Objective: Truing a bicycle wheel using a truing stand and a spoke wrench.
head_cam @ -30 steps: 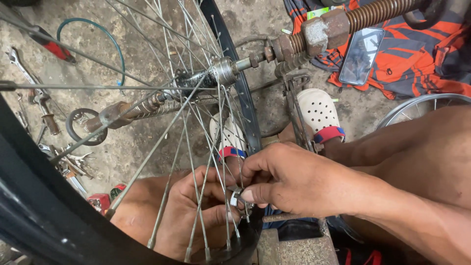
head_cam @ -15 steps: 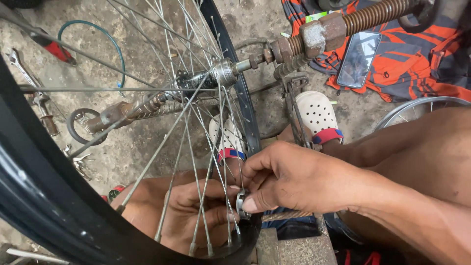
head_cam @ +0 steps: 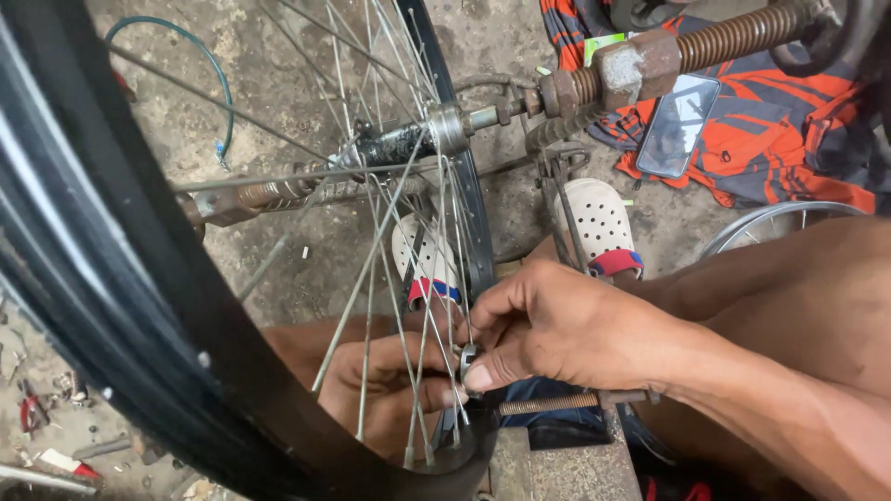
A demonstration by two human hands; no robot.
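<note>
A black bicycle wheel rim point(head_cam: 139, 306) with thin metal spokes point(head_cam: 371, 250) fills the left of the view, its hub point(head_cam: 408, 144) on an axle clamped in a rusty vise point(head_cam: 640, 65). My right hand point(head_cam: 557, 325) pinches a small round metal spoke tool point(head_cam: 467, 360) onto a spoke near the rim's lower edge. My left hand point(head_cam: 385, 390) lies behind the spokes, fingers curled around the spokes beside the tool.
White perforated clogs point(head_cam: 601, 223) stand on the concrete floor beyond the wheel. A phone point(head_cam: 677, 125) lies on an orange and dark cloth point(head_cam: 789, 139) at upper right. A second shiny rim point(head_cam: 770, 223) shows at right; small tools point(head_cam: 37, 408) lie at lower left.
The view has shifted, so the wheel and hub sit further right. My right hand has stayed pinched on the tool at the spoke, and my left hand has stayed behind the spokes.
</note>
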